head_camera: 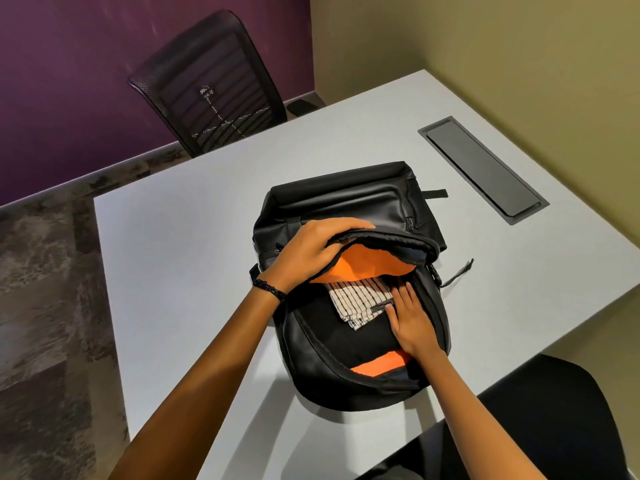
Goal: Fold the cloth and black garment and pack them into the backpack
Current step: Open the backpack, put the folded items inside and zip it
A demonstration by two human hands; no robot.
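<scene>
Both bits already in the bag, hands still in there too

The backpack [346, 197] lies open on the table [173, 254], closer to the near edge. The left hand [311, 251] has its fingers curled over the flap [398, 242], holding it up. The right hand [412, 320] lies flat, fingers straight, on the black garment [346, 337] inside, just touching the folded striped cloth [360, 299] on top of it.

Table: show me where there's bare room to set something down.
Bare table left of the backpack, toward the chair; another strip between backpack and cable hatch. Crowded inside the backpack: right hand, striped cloth, black garment.
</scene>
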